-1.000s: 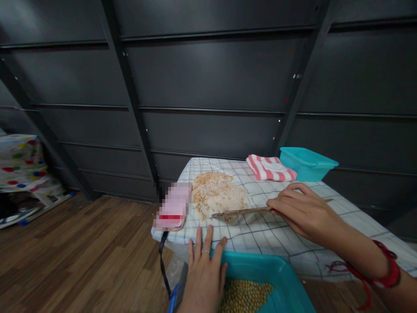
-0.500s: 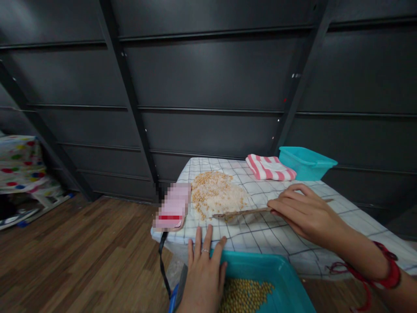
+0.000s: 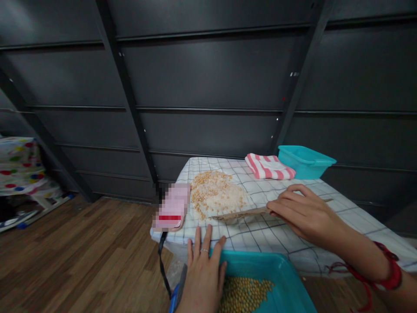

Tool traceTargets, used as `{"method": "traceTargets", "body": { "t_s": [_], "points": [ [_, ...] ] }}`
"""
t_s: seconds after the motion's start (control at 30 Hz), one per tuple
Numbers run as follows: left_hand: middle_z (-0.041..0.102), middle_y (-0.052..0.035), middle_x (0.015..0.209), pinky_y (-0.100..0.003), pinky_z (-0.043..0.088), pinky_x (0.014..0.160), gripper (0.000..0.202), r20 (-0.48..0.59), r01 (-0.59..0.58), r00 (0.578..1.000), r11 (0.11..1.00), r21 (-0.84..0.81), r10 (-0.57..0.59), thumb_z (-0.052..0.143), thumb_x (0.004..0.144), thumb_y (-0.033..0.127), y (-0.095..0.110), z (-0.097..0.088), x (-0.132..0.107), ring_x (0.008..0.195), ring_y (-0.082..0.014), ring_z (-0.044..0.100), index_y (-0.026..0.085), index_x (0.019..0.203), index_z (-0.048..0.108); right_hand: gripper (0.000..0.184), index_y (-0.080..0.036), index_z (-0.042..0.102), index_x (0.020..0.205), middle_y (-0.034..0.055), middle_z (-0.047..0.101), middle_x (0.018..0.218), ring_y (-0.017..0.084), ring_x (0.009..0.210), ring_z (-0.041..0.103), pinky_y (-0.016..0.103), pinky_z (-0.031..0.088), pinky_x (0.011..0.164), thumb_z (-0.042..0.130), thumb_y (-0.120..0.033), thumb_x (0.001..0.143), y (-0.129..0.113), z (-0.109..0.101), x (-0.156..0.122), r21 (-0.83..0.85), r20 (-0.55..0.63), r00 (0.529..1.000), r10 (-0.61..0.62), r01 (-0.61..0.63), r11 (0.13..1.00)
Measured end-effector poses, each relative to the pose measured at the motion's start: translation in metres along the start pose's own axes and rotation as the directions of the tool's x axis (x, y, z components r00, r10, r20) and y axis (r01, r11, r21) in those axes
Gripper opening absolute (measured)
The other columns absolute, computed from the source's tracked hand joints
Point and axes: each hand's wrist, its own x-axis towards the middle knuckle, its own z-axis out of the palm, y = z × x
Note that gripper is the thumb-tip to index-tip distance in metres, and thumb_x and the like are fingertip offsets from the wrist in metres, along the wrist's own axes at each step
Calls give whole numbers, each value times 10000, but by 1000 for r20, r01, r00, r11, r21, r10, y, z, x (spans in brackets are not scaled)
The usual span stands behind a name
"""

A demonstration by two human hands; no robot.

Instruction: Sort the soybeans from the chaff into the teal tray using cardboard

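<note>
A dark grey panelled metal wall (image 3: 208, 78) stands behind a table under a white grid-checked cloth (image 3: 267, 237), on a brown wood-plank floor (image 3: 81, 252).

The flat brown cardboard strip (image 3: 243, 214) is long, thin and narrow. It lies nearly level just above the cloth. Its far tip reaches the near edge of the loose heap of yellow beans and white rice (image 3: 216, 193).

The right hand (image 3: 304, 213) is closed over the strip's right end, fingers curled on top. The left hand (image 3: 203, 278) lies flat with fingers extended on the left rim of the teal plastic tray (image 3: 260, 258), well apart from the strip, gripping nothing. That tray carries yellow beans (image 3: 244, 295).

At the far end lie a pink-and-white striped folded cloth (image 3: 269, 167) and, touching it, a teal plastic tub (image 3: 304, 161). A pink blurred object (image 3: 171, 208) sits at the table's left edge, just beside the heap.
</note>
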Motion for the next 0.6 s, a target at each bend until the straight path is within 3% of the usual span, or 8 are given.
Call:
{"method": "traceTargets", "body": {
  "t_s": [0.3,0.6],
  "points": [
    [372,-127,1380,-637,355,895,455,21,0,1000,1000,4,0,413,780,123,2,-3,1,1243,-396,294,250,1207,507,180,-147,514,907,25,603,717,134,678,507,327,369,722,404,-32,822,5,2,-1,-62,-9,1000,-1,1,998],
    [332,-103,1407,-636,336,913,498,30,-4,1000,1000,1,4,421,776,126,-1,0,0,1270,-377,245,267,1252,450,184,-152,513,890,17,602,718,124,671,508,310,371,711,398,-26,820,1,-1,-4,-10,-16,1000,0,0,1000]
  ]
}}
